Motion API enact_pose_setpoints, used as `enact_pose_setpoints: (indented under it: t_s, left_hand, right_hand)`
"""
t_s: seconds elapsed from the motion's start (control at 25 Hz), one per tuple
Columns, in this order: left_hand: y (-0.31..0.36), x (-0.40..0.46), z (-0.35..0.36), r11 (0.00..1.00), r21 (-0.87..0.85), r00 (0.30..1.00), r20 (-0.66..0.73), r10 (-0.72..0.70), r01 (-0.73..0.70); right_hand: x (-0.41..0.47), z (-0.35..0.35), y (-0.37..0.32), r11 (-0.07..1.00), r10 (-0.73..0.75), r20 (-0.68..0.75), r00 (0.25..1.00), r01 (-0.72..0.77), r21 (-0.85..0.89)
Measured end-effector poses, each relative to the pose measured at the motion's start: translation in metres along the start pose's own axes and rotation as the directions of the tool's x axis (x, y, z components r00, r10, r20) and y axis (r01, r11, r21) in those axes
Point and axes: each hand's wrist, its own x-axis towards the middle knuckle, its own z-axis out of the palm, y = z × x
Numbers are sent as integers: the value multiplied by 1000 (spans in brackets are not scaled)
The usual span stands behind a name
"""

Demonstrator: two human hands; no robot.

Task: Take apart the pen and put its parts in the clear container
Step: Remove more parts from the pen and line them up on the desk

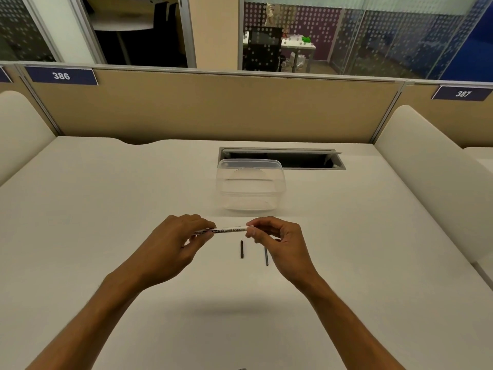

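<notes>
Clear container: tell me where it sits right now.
In the head view the clear container stands on the white desk, just right of centre, directly in front of the open cable hatch and beyond both hands holding the marker barrel.

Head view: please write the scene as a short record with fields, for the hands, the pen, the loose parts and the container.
left hand: grips the left end of the pen
right hand: pinches the right end of the pen
pen: white barrel, held level above the table
loose parts: two dark thin pieces lying on the table, apart
clear container: behind the hands, nothing visible inside; lid cannot be judged
</notes>
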Motion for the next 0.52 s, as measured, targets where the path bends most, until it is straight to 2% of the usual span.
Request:
enact_pose_setpoints:
  t_s: [0.08,0.16,0.28,0.32,0.4,0.48,0.52]
  left_hand:
    - [-4,0,4,1000,0,1000,5,-9,9]
    - [-7,-2,9,1000,27,1000,10,-9,9]
    - [-9,-5,16,996,90,999,46,-16,11]
    - [-10,-6,18,994,108,998,61,-21,14]
    - [-13,-6,20,993,114,995,87,-39,29]
    - [-18,-8,19,995,63,992,92,-85,79]
    - [-22,-9,18,993,37,990,84,-113,110]
  right_hand:
    - [1,-2,0,989,-22,-21,1000,19,-149]
    - [0,-1,-1,922,-123,47,991,132,-364]
    - [1,10,0,635,-304,267,914,404,-659]
    - [2,16,0,540,-344,313,885,459,-705]
    - [3,25,1,417,-413,355,839,521,-745]
    - [6,30,4,393,-420,369,829,532,-749]
    - [7,31,6,437,-388,359,849,512,-739]
